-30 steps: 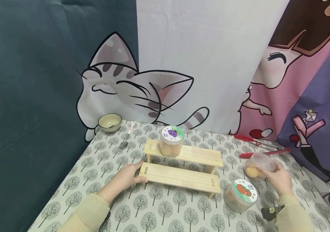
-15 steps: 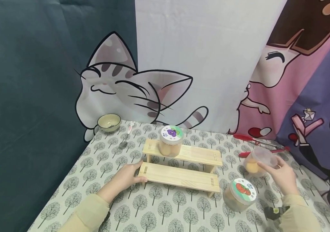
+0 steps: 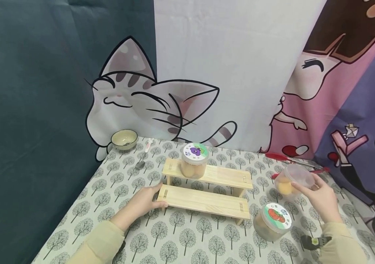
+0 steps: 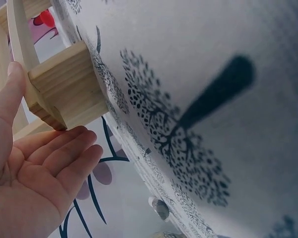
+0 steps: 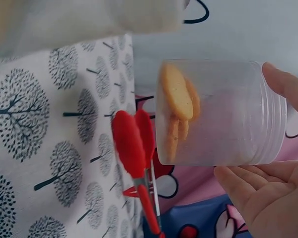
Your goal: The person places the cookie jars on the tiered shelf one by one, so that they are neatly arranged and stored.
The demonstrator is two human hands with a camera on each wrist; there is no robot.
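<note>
My left hand grips the left end of a two-step wooden rack, thumb on the near edge. In the left wrist view the rack's end lies between thumb and fingers. My right hand holds a clear plastic jar by its rim end. No lid is on it, and a few yellow biscuits lie at its bottom; the right wrist view has it raised off the cloth. Near it stands a lidded jar with a red tomato label. Another lidded jar, with a purple label, sits on the upper step.
Red-tipped tongs lie at the back right, behind the held jar. A bowl and a spoon are at the back left. A tree-patterned cloth covers the table, and printed curtains hang behind it.
My right hand has lifted the clear jar slightly and tilted it, and the biscuits have shifted inside. My left hand stays on the rack.
</note>
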